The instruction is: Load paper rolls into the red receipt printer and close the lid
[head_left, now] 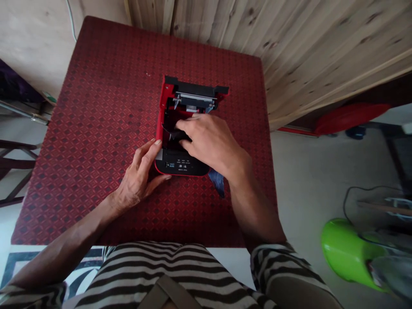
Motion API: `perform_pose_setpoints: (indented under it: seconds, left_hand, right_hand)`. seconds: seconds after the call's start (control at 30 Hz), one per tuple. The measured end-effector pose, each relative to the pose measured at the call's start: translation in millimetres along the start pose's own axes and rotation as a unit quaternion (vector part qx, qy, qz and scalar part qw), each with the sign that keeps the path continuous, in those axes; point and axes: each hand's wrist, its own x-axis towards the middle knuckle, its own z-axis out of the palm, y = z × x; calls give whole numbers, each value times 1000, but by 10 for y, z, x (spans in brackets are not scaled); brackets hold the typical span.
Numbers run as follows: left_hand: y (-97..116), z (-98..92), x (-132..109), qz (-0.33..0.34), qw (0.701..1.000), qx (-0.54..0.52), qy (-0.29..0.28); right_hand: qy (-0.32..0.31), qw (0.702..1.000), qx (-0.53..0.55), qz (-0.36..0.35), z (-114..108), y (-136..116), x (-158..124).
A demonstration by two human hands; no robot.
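A small red and black printer (182, 164) stands on the table with its lid (195, 91) raised at the back. Its black front panel carries small buttons and white markings. My left hand (138, 171) grips the front left corner, fingers along the side wall and thumb by the front edge. My right hand (209, 139) reaches into the open compartment from the right, its fingers closed on a dark cloth (170, 130) that is partly hidden. A blue piece of cloth (217, 182) lies by the printer's front right corner, below my right wrist.
The table (106, 107) has a red patterned cover. A wood-plank wall (212, 25) runs along its back and right. A green bucket (346, 253) is on the floor at right, near a cable. Dark wooden chair parts (16, 163) show at left.
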Motion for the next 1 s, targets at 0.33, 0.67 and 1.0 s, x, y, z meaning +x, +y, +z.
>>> perform_pose_setpoints:
  seconds: [0.33,0.67,1.0]
  left_hand:
    - [-33,12,4,1,1000,6,11]
    - [-46,-29,58,36,999,10,27]
    - [-68,-41,48,21,1000,11,17]
  right_hand:
    - [207,962,174,41,-312,194,-708]
    - [291,829,373,300,882,1216,-1031]
    - [278,841,348,305,951,1189,-1156]
